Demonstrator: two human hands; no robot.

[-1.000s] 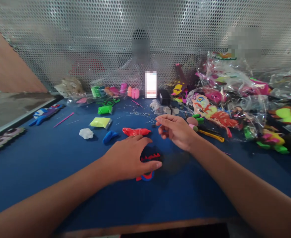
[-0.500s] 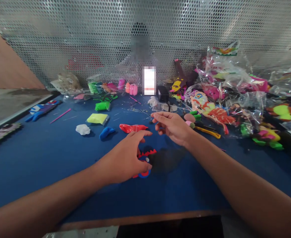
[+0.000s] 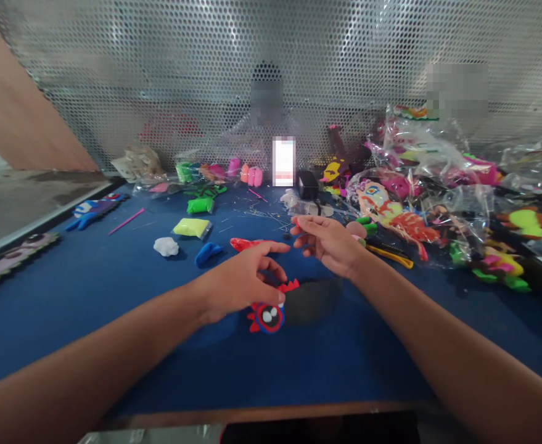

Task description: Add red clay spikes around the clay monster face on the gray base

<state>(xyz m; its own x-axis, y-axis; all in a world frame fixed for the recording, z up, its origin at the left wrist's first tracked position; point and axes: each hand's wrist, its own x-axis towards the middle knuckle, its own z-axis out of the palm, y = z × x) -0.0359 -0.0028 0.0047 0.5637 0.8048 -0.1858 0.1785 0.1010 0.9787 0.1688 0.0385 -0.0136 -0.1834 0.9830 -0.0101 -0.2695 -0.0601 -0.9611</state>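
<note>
My left hand [image 3: 240, 277] hovers over the left end of a dark flat piece [image 3: 314, 302], fingers apart and nothing in its grasp. Beneath its thumb is a modelling-clay eye [image 3: 269, 316], ringed in blue and red, with white spots on black. Red clay spikes [image 3: 290, 285] line the top edge of the dark piece. My right hand [image 3: 326, 243] is raised to the right, its fingers curled and the fingertips drawn together; what they pinch, if anything, is too small to make out. A red clay packet [image 3: 243, 244] lies behind my left hand, partly covered by it.
Blue clay [image 3: 208, 253], white clay [image 3: 166, 246] and a yellow clay packet [image 3: 192, 228] lie to the left. A yellow-handled cutter [image 3: 391, 256] rests beyond my right wrist. Bagged clay figures [image 3: 391, 209] crowd the right. A lit phone [image 3: 284, 161] stands against the perforated metal panel [image 3: 182, 68].
My left thumb has lifted off the clay eye, leaving more of it showing. My right hand keeps nearly the same pose. The whole view has shifted slightly.
</note>
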